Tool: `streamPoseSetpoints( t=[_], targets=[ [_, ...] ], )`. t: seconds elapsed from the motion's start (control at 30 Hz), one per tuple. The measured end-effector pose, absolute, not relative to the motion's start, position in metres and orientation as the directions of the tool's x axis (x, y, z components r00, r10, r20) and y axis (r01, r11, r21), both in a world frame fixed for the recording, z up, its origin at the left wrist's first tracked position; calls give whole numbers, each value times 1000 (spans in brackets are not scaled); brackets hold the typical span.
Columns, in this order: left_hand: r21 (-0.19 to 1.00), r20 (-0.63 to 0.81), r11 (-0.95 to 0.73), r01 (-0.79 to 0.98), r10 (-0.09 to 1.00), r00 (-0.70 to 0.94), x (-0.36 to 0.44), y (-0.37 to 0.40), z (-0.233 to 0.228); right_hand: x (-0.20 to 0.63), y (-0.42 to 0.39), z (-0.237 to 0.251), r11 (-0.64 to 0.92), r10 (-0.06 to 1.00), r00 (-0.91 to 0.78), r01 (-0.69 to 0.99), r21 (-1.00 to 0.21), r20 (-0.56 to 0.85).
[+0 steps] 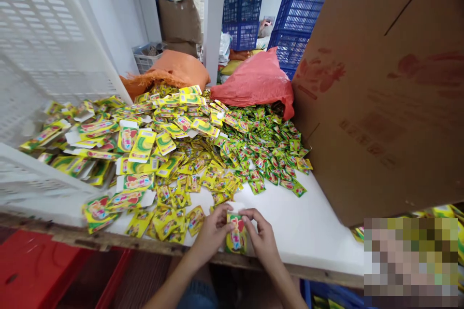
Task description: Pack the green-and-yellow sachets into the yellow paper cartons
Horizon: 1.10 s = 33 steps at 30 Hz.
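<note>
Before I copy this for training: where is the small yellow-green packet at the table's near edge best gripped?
Grip the packet at its top corners, one from each side, as the left hand and right hand do. It is flat and stands upright at the table edge, so the fingers pinch its thin faces there.

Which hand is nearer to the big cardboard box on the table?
Right. The right hand is on the side of the cardboard box, below its lower left edge; the left hand is farther left.

Heap of sachets (203, 154) on the table (311, 222), sacks (253, 79) behind the heap, cardboard box (384, 87) right of it, white crate (39, 58) left.
</note>
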<state>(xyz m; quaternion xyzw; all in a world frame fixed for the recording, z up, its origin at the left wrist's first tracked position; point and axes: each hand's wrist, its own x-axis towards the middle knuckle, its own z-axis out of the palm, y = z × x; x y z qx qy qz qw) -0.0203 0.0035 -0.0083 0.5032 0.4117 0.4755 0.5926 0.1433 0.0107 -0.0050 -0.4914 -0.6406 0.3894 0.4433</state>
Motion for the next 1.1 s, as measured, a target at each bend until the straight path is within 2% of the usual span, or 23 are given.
streamPoseSetpoints(
  t=[0.2,0.37,0.47,0.7,0.83,0.93,1.1],
  targets=[
    [993,-20,48,-105,967,255,-18,10,-6,152,19,5,259,951,-248,313,-914,184],
    [993,-29,44,-106,991,134,-13,7,-3,152,17,-3,228,970,-149,285,-931,192],
    [995,-18,32,-96,989,146,-12,5,-4,154,14,-9,161,985,-95,255,-953,141],
    [1000,5,0,-31,986,168,-16,9,-5,154,16,2,187,974,-175,259,-948,144],
    [997,-1,11,-72,990,143,-14,6,0,154,16,4,218,969,-174,265,-939,176],
    [996,0,12,-94,991,133,-13,3,1,155,12,2,189,979,-129,254,-949,160],
    [1000,-9,12,-22,985,172,-16,6,-1,157,11,0,123,987,-136,260,-958,90]
  ],
)
